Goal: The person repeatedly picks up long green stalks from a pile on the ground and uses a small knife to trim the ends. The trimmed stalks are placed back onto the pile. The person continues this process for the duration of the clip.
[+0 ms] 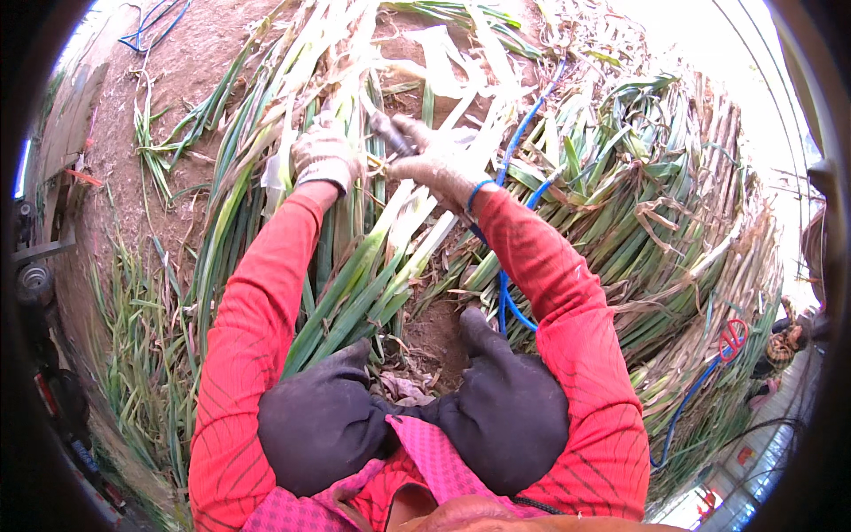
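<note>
Long green-and-white leeks (346,292) lie before me on the soil, some running between my knees and my hands. My left hand (326,156), in a pale knit glove, is closed on the leek stalks at the upper middle. Close to its right, my right hand (439,159), also gloved, has its thumb and fingers spread around a dark, rod-like tool handle (392,133); whether it grips this handle cannot be told. White leek stems (412,213) pass just below the right hand. A blue cord circles the right wrist.
A large heap of leeks (618,219) is stacked on the right. Blue rope (522,139) runs beside my right forearm. Red-handled scissors (732,340) lie on the heap, by another blue cord. More leaves (146,319) lie on the left, near bare soil (186,73) and a wooden board (73,126).
</note>
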`<state>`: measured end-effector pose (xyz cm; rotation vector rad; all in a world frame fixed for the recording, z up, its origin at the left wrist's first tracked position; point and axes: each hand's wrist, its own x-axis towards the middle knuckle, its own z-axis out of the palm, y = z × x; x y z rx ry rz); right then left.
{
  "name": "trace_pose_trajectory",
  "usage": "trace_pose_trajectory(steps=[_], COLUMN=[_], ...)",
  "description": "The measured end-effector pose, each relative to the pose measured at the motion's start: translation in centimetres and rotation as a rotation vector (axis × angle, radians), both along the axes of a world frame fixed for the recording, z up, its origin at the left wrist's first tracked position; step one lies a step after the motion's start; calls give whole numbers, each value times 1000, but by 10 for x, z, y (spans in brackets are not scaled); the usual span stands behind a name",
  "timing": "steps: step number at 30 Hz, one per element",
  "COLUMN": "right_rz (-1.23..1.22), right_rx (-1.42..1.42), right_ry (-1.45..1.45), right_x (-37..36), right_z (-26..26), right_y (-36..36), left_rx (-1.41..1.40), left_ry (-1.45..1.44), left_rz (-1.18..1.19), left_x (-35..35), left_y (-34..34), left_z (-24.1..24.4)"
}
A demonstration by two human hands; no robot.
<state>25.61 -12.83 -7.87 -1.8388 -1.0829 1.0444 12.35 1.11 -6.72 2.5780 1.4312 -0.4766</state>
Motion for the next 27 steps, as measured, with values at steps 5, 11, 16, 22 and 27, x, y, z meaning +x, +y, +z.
trace_pose_trajectory(steps=[5,11,16,22,27], right_rz=[111,141,250,93,243], right_rx=[-132,-60,-8,-157,-186], right_ry=[169,124,-68,24,-52], right_x=[-9,-43,-59,-49,-77], right_z=[54,48,30,40,58], right_y=[-16,-28,-37,-18,-43], left_rx=[192,84,26,-46,-68], left_ry=[16,19,-169,-195,-228], left_rz=[-90,-18,74,133,189], left_x=[-38,-80,-97,-92,-104], left_y=[2,-23,-13,-8,-2], left_z=[-2,15,11,12,10])
